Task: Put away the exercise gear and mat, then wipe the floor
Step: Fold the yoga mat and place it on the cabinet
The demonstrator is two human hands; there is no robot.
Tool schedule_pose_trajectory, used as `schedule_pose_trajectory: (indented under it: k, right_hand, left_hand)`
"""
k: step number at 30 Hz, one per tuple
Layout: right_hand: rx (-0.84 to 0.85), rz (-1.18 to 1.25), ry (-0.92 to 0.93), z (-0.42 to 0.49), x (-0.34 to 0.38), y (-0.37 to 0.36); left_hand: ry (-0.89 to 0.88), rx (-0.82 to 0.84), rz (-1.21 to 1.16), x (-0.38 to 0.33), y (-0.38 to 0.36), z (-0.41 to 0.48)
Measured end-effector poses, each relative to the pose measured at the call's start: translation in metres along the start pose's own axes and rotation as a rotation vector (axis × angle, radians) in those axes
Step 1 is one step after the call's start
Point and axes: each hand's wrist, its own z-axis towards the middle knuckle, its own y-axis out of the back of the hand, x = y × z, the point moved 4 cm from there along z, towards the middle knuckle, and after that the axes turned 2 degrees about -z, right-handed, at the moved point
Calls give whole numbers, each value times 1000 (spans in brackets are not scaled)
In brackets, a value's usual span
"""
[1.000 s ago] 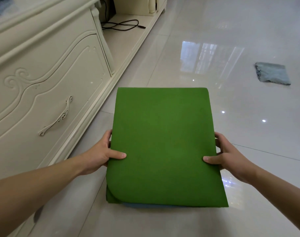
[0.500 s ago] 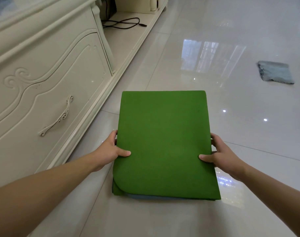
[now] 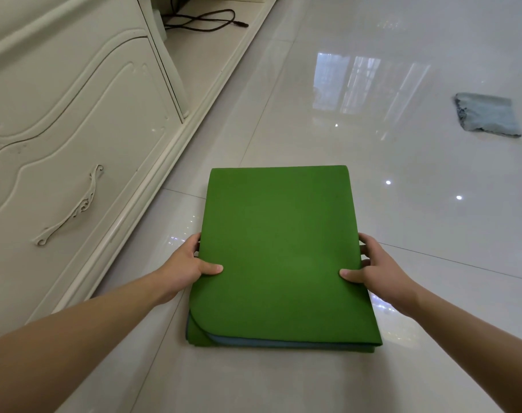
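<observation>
While both hands gripped it by its long sides, the folded green mat [image 3: 279, 254], a flat rectangular pad with a blue layer showing along its near edge, lay level over the glossy white tiled floor [image 3: 343, 138] in the middle of the view. Whether it rested on the tiles or was held just above them could not be told. The left hand [image 3: 188, 263] clasped the mat's left edge, its thumb pressed flat on the green top and its fingers curled under the side. The right hand [image 3: 373, 269] held the opposite edge the same way, thumb on top and fingers wrapped round the border. The near left corner of the top layer was rounded, and a second green layer showed beneath it.

To the left stood a cream-coloured wooden cabinet [image 3: 75, 114] with a carved, curving door panel and an ornate scrolled handle [image 3: 72, 210]. Beyond it, a black cable [image 3: 206, 20] lay looped on the unit's low cream shelf [image 3: 212, 55]. Well apart from the mat, far to the right, a crumpled grey-blue cloth [image 3: 487, 119] lay flat on the floor.
</observation>
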Motion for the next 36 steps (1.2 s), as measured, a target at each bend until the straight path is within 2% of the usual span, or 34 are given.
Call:
schedule_pose_trajectory:
  k: [8,11,19,26,36]
  right_hand:
    - [-5,-6,-8,6,8,4]
    - [-20,23,-1,17,18,10]
    - [18,121,-115,43,23,4]
    - [21,92,-133,48,22,4]
    - [47,170,-154,44,27,1]
  left_hand:
    - [14,-30,78,-5,1,5]
    - [-2,-64,38,-9,2,12]
    - [62,-144,-13,-20,4,26]
    - [54,-110,32,-16,8,36]
    - [126,-91,-53,-21,3,37]
